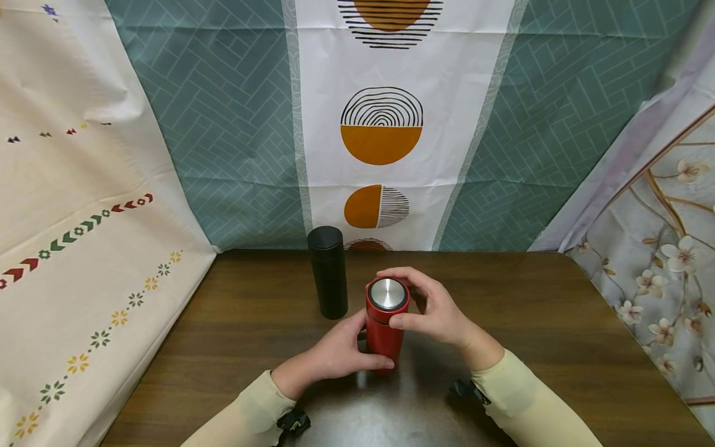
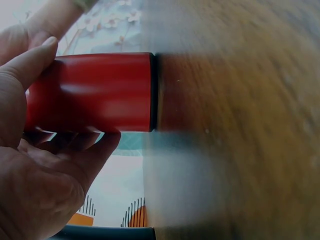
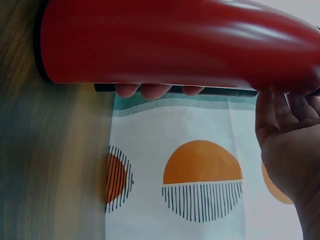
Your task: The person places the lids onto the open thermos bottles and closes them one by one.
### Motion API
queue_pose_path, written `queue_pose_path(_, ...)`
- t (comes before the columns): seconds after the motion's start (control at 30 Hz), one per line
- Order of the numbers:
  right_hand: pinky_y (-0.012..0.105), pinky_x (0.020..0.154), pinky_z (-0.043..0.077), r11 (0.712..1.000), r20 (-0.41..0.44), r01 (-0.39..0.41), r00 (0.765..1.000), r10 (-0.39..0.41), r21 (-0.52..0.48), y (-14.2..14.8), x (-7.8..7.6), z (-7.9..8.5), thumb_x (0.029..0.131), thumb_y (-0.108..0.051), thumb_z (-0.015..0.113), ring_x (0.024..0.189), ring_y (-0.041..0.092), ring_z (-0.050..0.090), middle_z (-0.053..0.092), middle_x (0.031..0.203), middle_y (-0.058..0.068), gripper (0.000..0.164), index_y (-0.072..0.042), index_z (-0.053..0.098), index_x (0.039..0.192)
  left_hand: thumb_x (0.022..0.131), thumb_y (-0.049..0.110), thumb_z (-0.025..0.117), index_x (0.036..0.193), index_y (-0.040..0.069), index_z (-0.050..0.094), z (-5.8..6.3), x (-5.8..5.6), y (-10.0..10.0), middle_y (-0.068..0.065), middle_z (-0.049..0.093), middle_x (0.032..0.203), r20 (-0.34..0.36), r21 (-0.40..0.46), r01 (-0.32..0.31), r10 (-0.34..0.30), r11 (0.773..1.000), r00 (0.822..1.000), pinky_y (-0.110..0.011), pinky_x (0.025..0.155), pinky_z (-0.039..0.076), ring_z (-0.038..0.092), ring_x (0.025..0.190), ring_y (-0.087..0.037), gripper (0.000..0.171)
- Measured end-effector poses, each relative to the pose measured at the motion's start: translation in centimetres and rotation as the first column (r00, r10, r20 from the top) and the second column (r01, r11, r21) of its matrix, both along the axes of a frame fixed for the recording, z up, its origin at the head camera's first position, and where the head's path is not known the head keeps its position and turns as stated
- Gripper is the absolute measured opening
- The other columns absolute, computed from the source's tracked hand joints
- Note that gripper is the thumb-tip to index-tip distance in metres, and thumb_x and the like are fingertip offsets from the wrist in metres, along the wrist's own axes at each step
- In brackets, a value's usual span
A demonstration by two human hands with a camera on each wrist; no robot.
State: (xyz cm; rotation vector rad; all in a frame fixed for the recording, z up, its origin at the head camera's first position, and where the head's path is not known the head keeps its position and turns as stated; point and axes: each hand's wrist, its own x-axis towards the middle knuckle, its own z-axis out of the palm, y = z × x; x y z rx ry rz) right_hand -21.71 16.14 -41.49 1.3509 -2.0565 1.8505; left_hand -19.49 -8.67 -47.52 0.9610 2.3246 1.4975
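Observation:
A red thermos flask (image 1: 385, 338) with a black-ringed silver top (image 1: 388, 293) stands upright on the table. My left hand (image 1: 343, 351) grips its lower body from the left, thumb across the front. In the left wrist view, the left hand (image 2: 45, 185) curls round the red flask (image 2: 100, 92), whose black base meets the tabletop. My right hand (image 1: 438, 310) holds the upper part at the lid, thumb in front and fingers behind. In the right wrist view, the fingers of the right hand (image 3: 295, 145) touch the top end of the flask (image 3: 160, 42).
A black flask (image 1: 329, 273) stands upright behind and left of the red one. The brown wooden table (image 1: 240, 347) runs back to a teal and white patterned cloth (image 1: 234, 124). A cream cloth (image 1: 72, 186) hangs at the left, a floral one (image 1: 659, 248) at the right.

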Motion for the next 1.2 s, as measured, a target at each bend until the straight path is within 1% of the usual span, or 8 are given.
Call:
queue_pose_path(0.07, 0.037, 0.108, 0.054, 1.0, -0.022, 0.02, 1.0, -0.02, 0.003, -0.03, -0.06, -0.1, 0.093, -0.014, 0.087, 0.124, 0.026, 0.069, 0.073, 0.137, 0.011, 0.063, -0.003, 0.061, 0.149, 0.093, 0.045, 0.092, 0.153, 0.033, 0.055, -0.72, -0.43, -0.11, 0.011, 0.068, 0.142, -0.047, 0.014, 0.024, -0.023, 1.0, 0.999, -0.048, 0.112, 0.053, 0.064, 0.133, -0.015, 0.072)
queue_pose_path(0.17, 0.037, 0.108, 0.055, 0.999, -0.041, 0.048, 0.998, -0.047, 0.01, -0.07, -0.07, -0.21, 0.091, -0.012, 0.088, 0.123, 0.026, 0.069, 0.072, 0.136, 0.01, 0.063, -0.004, 0.062, 0.148, 0.093, 0.047, 0.091, 0.153, 0.032, 0.055, -0.81, -0.51, -0.17, 0.01, 0.069, 0.142, -0.068, 0.029, 0.036, -0.034, 0.999, 0.997, -0.049, 0.111, 0.053, 0.065, 0.133, -0.015, 0.072)
queue_pose_path(0.27, 0.038, 0.108, 0.056, 0.998, -0.047, 0.067, 0.997, -0.067, 0.013, -0.1, -0.06, -0.3, 0.089, -0.011, 0.09, 0.123, 0.027, 0.068, 0.071, 0.136, 0.01, 0.065, -0.005, 0.062, 0.147, 0.092, 0.043, 0.093, 0.153, 0.033, 0.055, -0.75, -0.48, -0.1, 0.012, 0.068, 0.142, -0.053, 0.011, 0.016, -0.015, 1.0, 0.998, -0.048, 0.113, 0.053, 0.064, 0.134, -0.014, 0.072)
queue_pose_path(0.3, 0.038, 0.108, 0.056, 0.997, -0.048, 0.074, 0.996, -0.073, 0.014, -0.11, -0.05, -0.32, 0.088, -0.011, 0.09, 0.123, 0.027, 0.068, 0.071, 0.136, 0.01, 0.065, -0.006, 0.062, 0.146, 0.091, 0.04, 0.095, 0.151, 0.034, 0.056, -0.08, -0.1, -0.01, 0.014, 0.068, 0.142, -0.019, 0.0, -0.004, 0.004, 1.0, 1.0, -0.05, 0.115, 0.051, 0.063, 0.135, -0.014, 0.073)
queue_pose_path(0.43, 0.037, 0.109, 0.056, 0.996, -0.049, 0.089, 0.995, -0.088, 0.018, -0.1, 0.01, -0.38, 0.087, -0.013, 0.093, 0.123, 0.027, 0.067, 0.071, 0.136, 0.01, 0.066, -0.007, 0.062, 0.146, 0.089, 0.037, 0.096, 0.151, 0.037, 0.055, -0.07, -0.01, 0.05, 0.016, 0.067, 0.142, 0.005, -0.017, -0.019, 0.019, 1.0, 1.0, -0.046, 0.116, 0.051, 0.063, 0.135, -0.011, 0.074)
queue_pose_path(0.63, 0.037, 0.108, 0.056, 0.995, -0.054, 0.097, 0.994, -0.096, 0.017, -0.12, 0.08, -0.37, 0.089, -0.022, 0.095, 0.122, 0.027, 0.067, 0.071, 0.135, 0.01, 0.067, -0.008, 0.062, 0.145, 0.089, 0.037, 0.096, 0.151, 0.037, 0.055, -0.12, -0.02, 0.05, 0.017, 0.067, 0.142, 0.0, -0.018, -0.019, 0.019, 1.0, 1.0, -0.046, 0.116, 0.051, 0.062, 0.135, -0.011, 0.074)
queue_pose_path(0.97, 0.038, 0.107, 0.056, 0.992, -0.045, 0.124, 0.991, -0.123, 0.032, -0.35, 0.44, -0.11, 0.084, -0.015, 0.097, 0.119, 0.027, 0.068, 0.072, 0.131, 0.007, 0.069, -0.011, 0.061, 0.143, 0.089, 0.036, 0.097, 0.15, 0.037, 0.056, -0.09, 0.01, 0.09, 0.016, 0.067, 0.141, -0.007, -0.016, -0.019, 0.019, 1.0, 1.0, -0.046, 0.116, 0.051, 0.063, 0.135, -0.011, 0.073)
queue_pose_path(1.2, 0.038, 0.106, 0.056, 0.989, -0.059, 0.141, 0.989, -0.139, 0.033, -0.43, 0.41, -0.16, 0.086, -0.026, 0.099, 0.118, 0.027, 0.068, 0.072, 0.13, 0.006, 0.07, -0.011, 0.059, 0.142, 0.089, 0.035, 0.096, 0.151, 0.038, 0.055, -0.1, -0.03, 0.06, 0.016, 0.067, 0.142, -0.004, -0.014, -0.011, 0.011, 1.0, 1.0, -0.047, 0.117, 0.05, 0.062, 0.135, -0.011, 0.074)
